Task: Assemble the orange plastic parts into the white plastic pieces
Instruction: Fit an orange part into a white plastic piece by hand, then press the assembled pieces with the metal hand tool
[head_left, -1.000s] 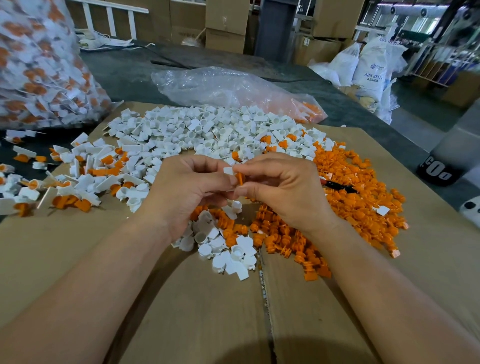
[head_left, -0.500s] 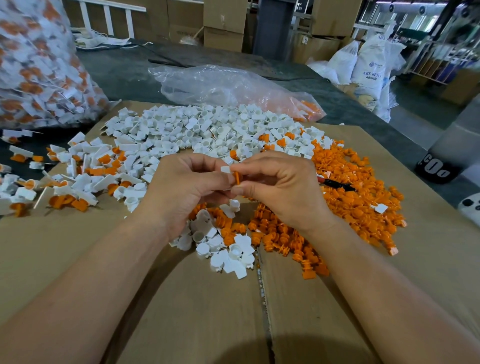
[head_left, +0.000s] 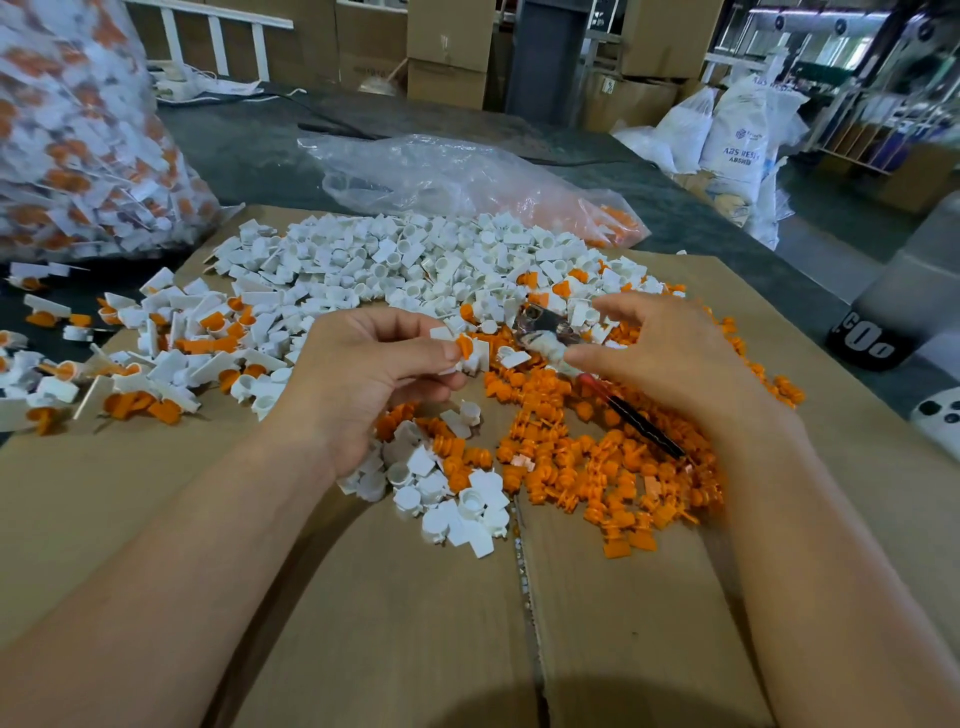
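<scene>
My left hand pinches a white plastic piece with an orange part set in it between thumb and fingers. To the right, my right hand curls round a metal-headed tool with a red and black handle; its thumb lies on the tool's taped neck. Loose white pieces are heaped at the back of the cardboard. Loose orange parts are spread under and in front of my right hand. A small cluster of white pieces lies below my left hand.
Joined white-and-orange pieces lie at the left. A large clear bag of such pieces stands far left. A crumpled clear bag lies behind the white heap. The cardboard sheet has a seam down its middle. A grey bin stands at the right.
My hands have come apart. The right hand has moved right and taken hold of the tool. The left hand keeps the white piece with the orange part in it.
</scene>
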